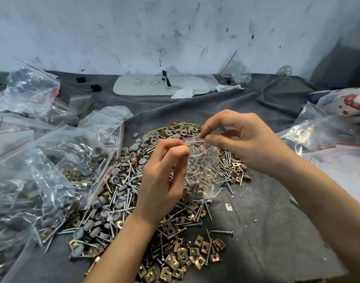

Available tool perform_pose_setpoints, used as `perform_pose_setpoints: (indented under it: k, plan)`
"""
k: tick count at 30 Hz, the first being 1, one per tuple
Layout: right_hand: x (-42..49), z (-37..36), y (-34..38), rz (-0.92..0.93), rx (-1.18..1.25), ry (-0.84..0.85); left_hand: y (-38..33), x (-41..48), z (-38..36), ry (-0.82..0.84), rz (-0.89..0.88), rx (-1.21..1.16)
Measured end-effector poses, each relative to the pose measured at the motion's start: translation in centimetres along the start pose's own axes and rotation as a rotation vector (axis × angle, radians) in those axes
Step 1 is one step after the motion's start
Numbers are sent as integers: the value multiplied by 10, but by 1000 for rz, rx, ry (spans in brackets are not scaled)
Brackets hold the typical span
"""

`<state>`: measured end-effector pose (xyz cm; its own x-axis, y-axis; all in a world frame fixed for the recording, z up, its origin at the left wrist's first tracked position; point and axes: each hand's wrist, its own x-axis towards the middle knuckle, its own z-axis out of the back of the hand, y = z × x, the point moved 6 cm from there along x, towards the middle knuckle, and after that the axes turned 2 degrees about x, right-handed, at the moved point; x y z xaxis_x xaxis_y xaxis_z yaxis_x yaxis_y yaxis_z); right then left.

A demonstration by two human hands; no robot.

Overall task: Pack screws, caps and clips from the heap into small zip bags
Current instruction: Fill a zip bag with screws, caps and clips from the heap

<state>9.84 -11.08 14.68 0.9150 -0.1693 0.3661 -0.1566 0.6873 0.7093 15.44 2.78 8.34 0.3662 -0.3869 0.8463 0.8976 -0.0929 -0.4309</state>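
Observation:
A small clear zip bag (pixel 201 172) with a red zip line hangs over the heap (pixel 122 201), holding screws, grey caps and brass clips. My left hand (pixel 165 174) pinches the bag's left top edge with curled fingers. My right hand (pixel 242 139) pinches the zip strip at the top right between thumb and forefinger. The heap of silver screws, grey round caps and brass square clips (pixel 187 256) spreads on the grey cloth (pixel 277 231) below both hands.
Filled zip bags (pixel 42 170) pile up at the left. Empty clear bags (pixel 328 139) lie at the right, below a printed sack (pixel 348 101). A white board (pixel 154 86), crumpled tissue (pixel 183 92) and black blocks (pixel 95 88) sit by the stained wall.

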Motion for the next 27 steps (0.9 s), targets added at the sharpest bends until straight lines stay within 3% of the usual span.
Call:
perform_pose_setpoints:
  k: [4,7,10,13,20,27]
  plan:
    - [5,13,-15,-70,108,-126,0,0,2,-19,15,3]
    - [10,17,-50,-158,-67,-211,0,1,3,-45,29,9]
    - [6,-1,-95,-270,-431,-65,1,1,4,-62,47,31]
    - [-7,-19,-127,-326,-617,22,1,1,5,-67,50,44]
    - [-7,-28,-135,-201,-703,11,-3,1,6,-73,23,61]
    - [-3,-35,-138,-231,-651,44,0,-1,6,-72,27,75]
